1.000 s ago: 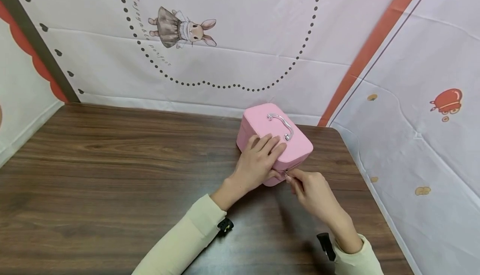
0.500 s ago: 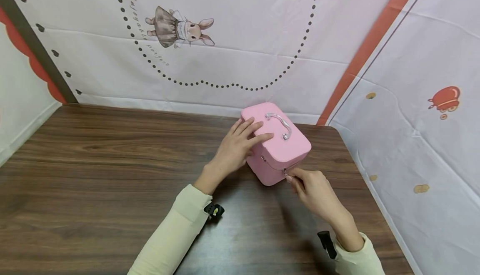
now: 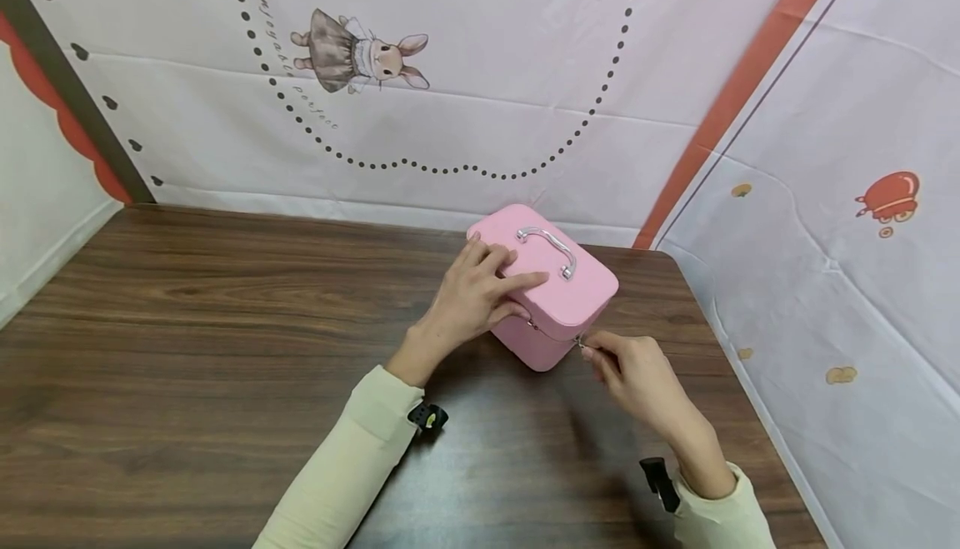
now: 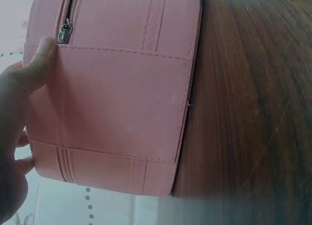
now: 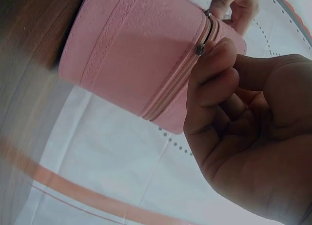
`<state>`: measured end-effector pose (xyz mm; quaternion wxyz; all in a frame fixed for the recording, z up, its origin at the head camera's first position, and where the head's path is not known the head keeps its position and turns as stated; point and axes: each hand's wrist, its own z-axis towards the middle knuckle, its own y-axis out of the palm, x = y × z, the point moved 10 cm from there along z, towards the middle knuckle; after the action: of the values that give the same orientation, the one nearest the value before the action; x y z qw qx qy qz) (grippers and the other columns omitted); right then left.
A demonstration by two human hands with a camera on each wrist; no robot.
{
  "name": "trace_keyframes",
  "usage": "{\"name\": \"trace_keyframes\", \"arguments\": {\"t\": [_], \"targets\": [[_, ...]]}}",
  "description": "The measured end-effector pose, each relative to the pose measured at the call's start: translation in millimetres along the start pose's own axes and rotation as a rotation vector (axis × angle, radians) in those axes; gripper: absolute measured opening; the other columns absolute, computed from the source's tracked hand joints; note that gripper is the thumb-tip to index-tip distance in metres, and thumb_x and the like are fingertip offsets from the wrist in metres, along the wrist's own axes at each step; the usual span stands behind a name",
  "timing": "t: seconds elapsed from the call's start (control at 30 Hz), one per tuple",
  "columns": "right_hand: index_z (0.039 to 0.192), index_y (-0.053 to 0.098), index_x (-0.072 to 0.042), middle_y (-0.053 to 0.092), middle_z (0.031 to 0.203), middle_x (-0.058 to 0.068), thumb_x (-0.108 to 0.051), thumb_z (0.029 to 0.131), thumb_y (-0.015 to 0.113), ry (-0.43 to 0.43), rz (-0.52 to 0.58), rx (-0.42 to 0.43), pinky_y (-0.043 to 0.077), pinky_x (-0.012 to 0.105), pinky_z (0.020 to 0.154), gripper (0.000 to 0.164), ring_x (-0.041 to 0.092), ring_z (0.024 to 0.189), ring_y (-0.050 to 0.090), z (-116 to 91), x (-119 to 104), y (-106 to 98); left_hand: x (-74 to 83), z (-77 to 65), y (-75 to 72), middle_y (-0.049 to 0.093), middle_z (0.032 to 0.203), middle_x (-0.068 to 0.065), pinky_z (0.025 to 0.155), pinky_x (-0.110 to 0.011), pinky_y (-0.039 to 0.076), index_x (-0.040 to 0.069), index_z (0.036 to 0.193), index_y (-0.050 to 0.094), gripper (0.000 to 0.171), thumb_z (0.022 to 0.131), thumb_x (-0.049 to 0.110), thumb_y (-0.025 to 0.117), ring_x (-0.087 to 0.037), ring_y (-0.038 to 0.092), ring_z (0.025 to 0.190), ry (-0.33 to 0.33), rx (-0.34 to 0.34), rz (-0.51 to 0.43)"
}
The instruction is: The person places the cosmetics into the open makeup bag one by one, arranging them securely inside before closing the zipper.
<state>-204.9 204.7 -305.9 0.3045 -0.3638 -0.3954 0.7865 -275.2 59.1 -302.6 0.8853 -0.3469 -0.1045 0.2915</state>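
A pink, box-shaped cosmetic case (image 3: 577,295) stands at the back right of the table, with a silver handle (image 3: 553,242) on its lid. My left hand (image 3: 467,292) grips the lid's left edge, fingers over the top and thumb against the side. Beside that thumb in the left wrist view is one zipper slider (image 4: 65,30). My right hand (image 3: 641,378) pinches the other zipper's pull at the near corner; its slider (image 5: 200,50) shows in the right wrist view. Between the two sliders the zipper is parted, while the lid lies down. The fingertips partly hide the pull.
The dark wooden table (image 3: 262,349) stretches to the left and front. A white printed cloth (image 3: 480,116) hangs right behind the case, and another cloth wall (image 3: 847,299) rises along the right edge. Black straps with small devices sit at both wrists.
My left hand has shifted left and back along the lid, uncovering the case's near corner. My right hand has drawn the zipper pull slightly right around that corner. The case has turned a little.
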Motion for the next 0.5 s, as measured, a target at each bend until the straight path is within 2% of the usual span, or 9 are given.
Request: {"name": "trace_keyframes", "arguments": {"t": [0.3,0.5], "targets": [[0.065,0.050,-0.019,0.038,0.056,-0.017,0.002,0.086,0.067,-0.017,-0.012,0.000,0.034,0.021,0.045,0.034,-0.002,0.047,0.036,1.4,-3.5,-0.7,1.8,0.2,-1.9,0.050,0.102,-0.007,0.091,-0.040,0.034,0.040,0.119,0.066,0.047,0.078,0.062,0.064,-0.027,0.041,0.087,-0.032,0.028,0.042],[0.062,0.047,-0.021,0.037,0.055,-0.018,-0.002,0.087,0.067,-0.013,-0.047,-0.001,0.034,0.021,0.045,0.037,-0.003,0.046,0.036,0.0,-5.2,-1.7,6.0,0.7,-4.2,0.049,0.093,-0.004,0.085,-0.041,0.037,0.033,0.113,0.070,0.047,0.078,0.064,0.064,-0.027,0.040,0.082,-0.042,0.094,0.079]]}}
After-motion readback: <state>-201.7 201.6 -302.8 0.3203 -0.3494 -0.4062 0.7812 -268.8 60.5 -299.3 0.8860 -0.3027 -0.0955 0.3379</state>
